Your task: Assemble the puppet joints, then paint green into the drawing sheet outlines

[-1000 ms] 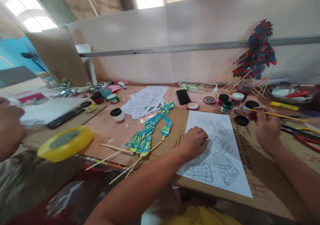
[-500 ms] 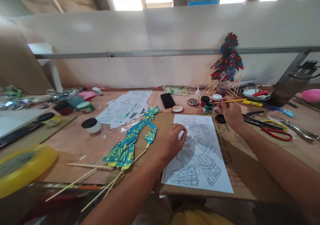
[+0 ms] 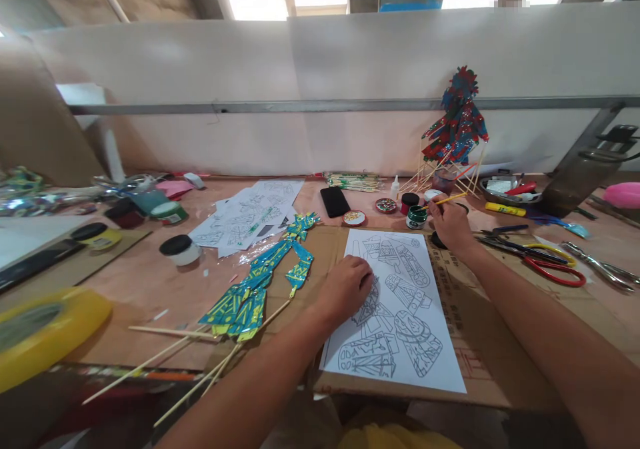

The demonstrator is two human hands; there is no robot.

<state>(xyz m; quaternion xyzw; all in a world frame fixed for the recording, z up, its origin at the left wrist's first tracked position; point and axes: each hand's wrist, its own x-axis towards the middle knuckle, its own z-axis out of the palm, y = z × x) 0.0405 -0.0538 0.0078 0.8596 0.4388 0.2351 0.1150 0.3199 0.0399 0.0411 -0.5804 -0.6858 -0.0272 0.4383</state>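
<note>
My right hand [image 3: 451,226] pinches a thin yellow paintbrush [image 3: 453,198], its lower end at the mouth of a small open jar of dark green paint [image 3: 416,218]. My left hand [image 3: 351,281] rests on a white sheet with line drawings [image 3: 420,302], its fingers curled in loosely and nothing visible in them. The drawings show several outlined figure parts; my left hand covers some of them. Left of that hand lies a blue and yellow painted puppet figure [image 3: 257,279] on thin wooden sticks [image 3: 175,362].
Cardboard [image 3: 493,342] lies under the sheet. Around the green jar stand a red jar [image 3: 410,202] and lids of beads [image 3: 385,205]. A phone [image 3: 335,201], scissors [image 3: 553,272], pliers [image 3: 603,267], a bottle [image 3: 583,169] and a yellow tape roll [image 3: 53,332] lie around. A red-blue puppet [image 3: 457,119] stands behind.
My right hand has moved slightly left and down, bringing the brush closer over the green jar. My left hand has settled lower on the sheet, its fingers drawn closer together.
</note>
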